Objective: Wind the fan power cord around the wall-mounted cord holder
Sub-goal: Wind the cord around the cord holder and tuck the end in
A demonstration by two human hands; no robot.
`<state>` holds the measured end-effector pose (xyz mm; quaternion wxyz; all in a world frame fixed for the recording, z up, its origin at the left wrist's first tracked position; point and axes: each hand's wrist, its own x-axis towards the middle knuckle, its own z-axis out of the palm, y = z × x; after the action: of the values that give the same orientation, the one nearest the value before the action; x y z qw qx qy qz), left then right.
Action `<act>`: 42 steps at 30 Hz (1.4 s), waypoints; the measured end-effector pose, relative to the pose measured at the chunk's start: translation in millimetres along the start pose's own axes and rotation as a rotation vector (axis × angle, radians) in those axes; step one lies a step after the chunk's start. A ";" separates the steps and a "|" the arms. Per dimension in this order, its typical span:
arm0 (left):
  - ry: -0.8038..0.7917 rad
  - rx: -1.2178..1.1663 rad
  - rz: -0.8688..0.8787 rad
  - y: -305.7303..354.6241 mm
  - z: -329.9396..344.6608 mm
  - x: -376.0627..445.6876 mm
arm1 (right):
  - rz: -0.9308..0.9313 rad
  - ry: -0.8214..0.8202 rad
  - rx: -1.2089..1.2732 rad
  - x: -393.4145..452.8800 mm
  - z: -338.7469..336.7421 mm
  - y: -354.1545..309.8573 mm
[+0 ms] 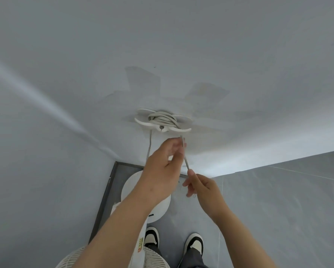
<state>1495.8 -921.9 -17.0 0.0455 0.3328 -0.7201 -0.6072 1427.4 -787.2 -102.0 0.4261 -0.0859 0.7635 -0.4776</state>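
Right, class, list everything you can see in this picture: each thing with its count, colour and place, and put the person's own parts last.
cord holder: one, white, fixed to the wall, above the hands.
power cord: one, pale grey, several turns coiled round the holder; one strand hangs down on the left, another runs down through both hands.
fan base: one, white, round, on the floor below the hands.
fan grille: one, white, at the bottom edge, left of centre.
floor panel: one, dark grey, under the fan base by the wall.
shoes: two, black and white, on the grey floor.
left hand: one, pinches the cord just below the holder.
right hand: one, pinches the cord lower down.
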 end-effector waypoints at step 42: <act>0.319 -0.729 -0.335 26.5 -81.6 16.4 | -0.490 0.202 -0.425 -57.9 36.2 -27.0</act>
<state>1510.1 -998.5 22.5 0.1715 0.4970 -0.3782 -0.7619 1482.5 -794.0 -53.9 0.1935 -0.3062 0.8410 -0.4019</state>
